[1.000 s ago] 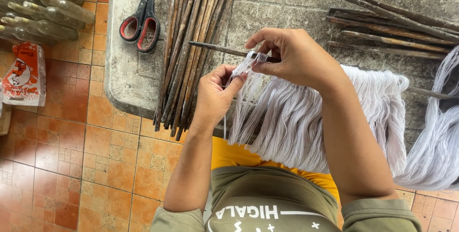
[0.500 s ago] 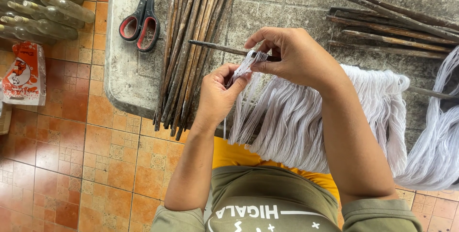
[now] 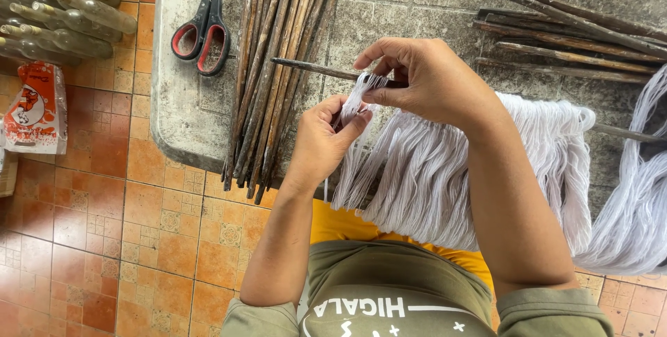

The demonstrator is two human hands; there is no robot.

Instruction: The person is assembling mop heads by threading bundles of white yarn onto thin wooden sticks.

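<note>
Left hand (image 3: 325,139) — fingers curled together, thumb and forefinger pinched on a small bunch of white strands (image 3: 353,104). Right hand (image 3: 424,80) — thumb and fingertips closed on the upper end of the same bunch, where it loops over a thin dark stick (image 3: 313,69). The stick's free end juts out to the left of the right fingertips, above the left thumb. Below both sets of fingers hangs a wide fringe of white yarn (image 3: 472,170), draped over the slab edge. Just left of the left fingers: bundle of dark sticks (image 3: 278,66) lying on the concrete slab (image 3: 184,114). Further left, red-handled scissors (image 3: 201,28). Well right of the right hand, more dark sticks (image 3: 570,31).
</note>
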